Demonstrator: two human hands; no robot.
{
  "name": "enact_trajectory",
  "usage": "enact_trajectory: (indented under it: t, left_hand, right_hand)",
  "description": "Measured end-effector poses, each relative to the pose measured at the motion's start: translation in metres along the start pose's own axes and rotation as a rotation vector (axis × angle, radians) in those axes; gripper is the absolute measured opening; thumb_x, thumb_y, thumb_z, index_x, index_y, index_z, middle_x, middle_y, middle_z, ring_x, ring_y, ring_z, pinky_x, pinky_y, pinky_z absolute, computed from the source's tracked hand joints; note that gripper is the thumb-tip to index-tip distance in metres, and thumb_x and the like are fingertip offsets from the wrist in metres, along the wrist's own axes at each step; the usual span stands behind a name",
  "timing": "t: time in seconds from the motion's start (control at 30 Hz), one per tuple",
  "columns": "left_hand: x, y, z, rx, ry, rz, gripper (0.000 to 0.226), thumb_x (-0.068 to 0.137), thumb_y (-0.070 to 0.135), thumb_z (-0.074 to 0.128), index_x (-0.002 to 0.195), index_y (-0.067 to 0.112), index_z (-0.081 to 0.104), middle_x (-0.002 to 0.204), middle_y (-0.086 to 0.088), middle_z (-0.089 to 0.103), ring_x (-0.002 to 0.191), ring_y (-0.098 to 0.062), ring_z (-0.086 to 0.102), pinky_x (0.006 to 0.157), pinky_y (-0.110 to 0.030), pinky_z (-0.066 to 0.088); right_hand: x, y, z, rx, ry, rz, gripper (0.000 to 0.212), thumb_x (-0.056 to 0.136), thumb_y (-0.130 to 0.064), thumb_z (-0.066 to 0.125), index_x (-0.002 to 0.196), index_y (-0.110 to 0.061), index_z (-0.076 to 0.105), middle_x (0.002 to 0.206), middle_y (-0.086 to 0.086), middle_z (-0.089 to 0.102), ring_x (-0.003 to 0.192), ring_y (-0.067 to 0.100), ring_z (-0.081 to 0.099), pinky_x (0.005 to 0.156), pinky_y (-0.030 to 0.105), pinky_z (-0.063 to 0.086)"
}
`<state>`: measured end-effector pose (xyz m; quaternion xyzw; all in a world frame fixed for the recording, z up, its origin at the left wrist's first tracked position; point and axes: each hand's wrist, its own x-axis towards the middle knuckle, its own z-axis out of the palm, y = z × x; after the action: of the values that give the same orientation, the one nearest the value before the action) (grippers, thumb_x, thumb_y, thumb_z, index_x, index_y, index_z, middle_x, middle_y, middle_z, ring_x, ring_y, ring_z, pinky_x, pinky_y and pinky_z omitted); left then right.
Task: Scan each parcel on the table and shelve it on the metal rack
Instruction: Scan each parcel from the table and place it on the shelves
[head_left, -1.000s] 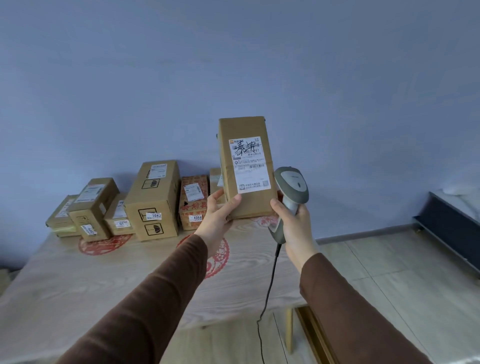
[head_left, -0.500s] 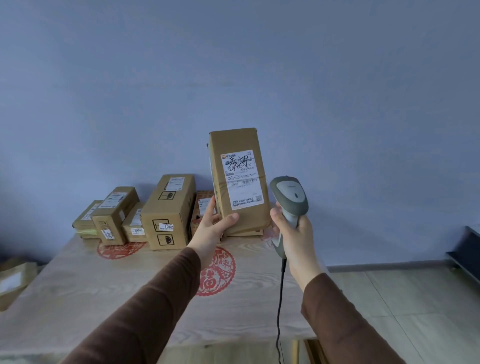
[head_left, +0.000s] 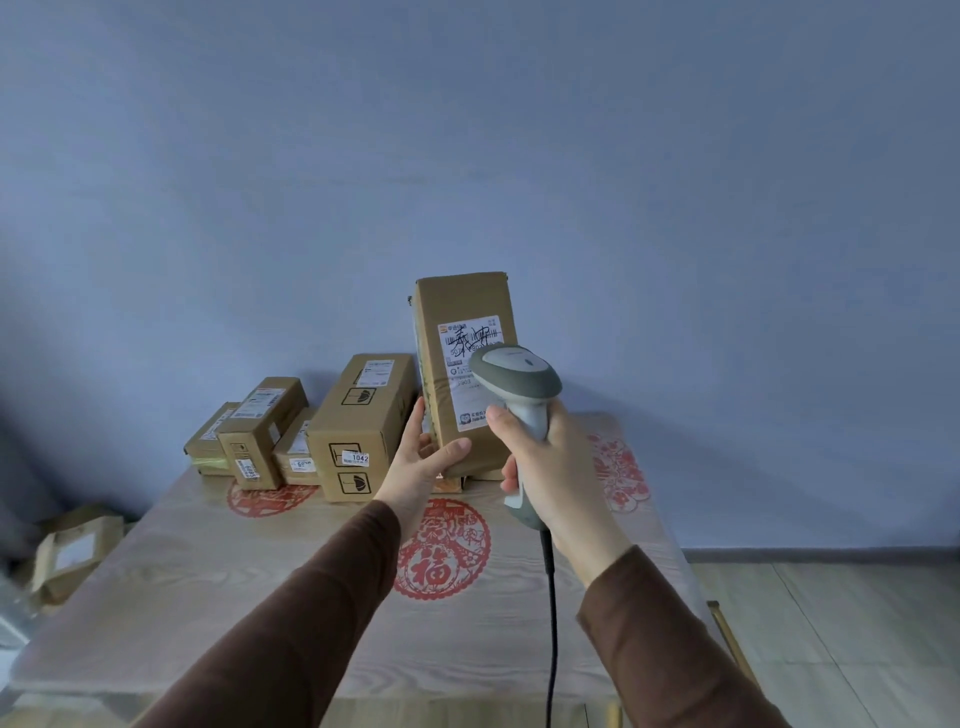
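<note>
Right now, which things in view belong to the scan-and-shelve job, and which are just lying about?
Job in hand:
- held parcel, gripped by the left hand
- scanner, gripped by the right hand
- parcels waiting on the table: the 1042 box and smaller boxes beside it

Lying about:
- red paper cutouts on the table
- package beyond the table's left edge

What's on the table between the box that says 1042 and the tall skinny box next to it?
In the head view, a small flat parcel lies between the 1042 box and the upright narrow box, tucked low, its white label facing front.
</note>
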<state>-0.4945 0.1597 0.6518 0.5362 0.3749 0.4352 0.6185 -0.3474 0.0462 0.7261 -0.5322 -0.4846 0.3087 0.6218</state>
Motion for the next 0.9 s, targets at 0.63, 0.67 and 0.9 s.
enact_trajectory:
  t: [0.63, 0.67, 0.9]
  left_hand:
    - [-0.037, 0.016, -0.025, 0.004, -0.02, 0.092, 0.115, 0.068, 0.04, 0.092, 0.161, 0.046, 0.024, 0.139, -0.011, 0.065, 0.128, -0.03, 0.063, 0.114, -0.055, 0.047]
    - [-0.04, 0.017, -0.027, 0.002, -0.025, 0.1, 0.115, 0.069, 0.039, 0.091, 0.162, 0.045, 0.024, 0.139, -0.01, 0.065, 0.128, -0.029, 0.063, 0.114, -0.054, 0.047]
    - [-0.072, 0.025, -0.062, -0.015, -0.06, 0.127, 0.107, 0.079, 0.029, 0.09, 0.162, 0.043, 0.024, 0.125, 0.0, 0.075, 0.117, -0.018, 0.071, 0.09, -0.027, 0.06]
  right_hand:
    - [-0.03, -0.032, 0.028, -0.123, 0.024, -0.065, 0.024, 0.098, -0.038, 0.068, 0.11, -0.018, 0.063, 0.068, -0.006, 0.063, 0.045, 0.004, 0.059, 0.044, 0.018, 0.047]
    - [-0.034, -0.034, 0.031, -0.13, 0.025, -0.069, 0.024, 0.098, -0.038, 0.068, 0.11, -0.018, 0.064, 0.067, -0.006, 0.062, 0.045, 0.004, 0.059, 0.044, 0.018, 0.047]
    - [-0.07, -0.054, 0.066, -0.191, 0.045, -0.086, 0.024, 0.097, -0.042, 0.068, 0.108, -0.02, 0.064, 0.069, -0.007, 0.064, 0.047, 0.004, 0.061, 0.044, 0.017, 0.047]
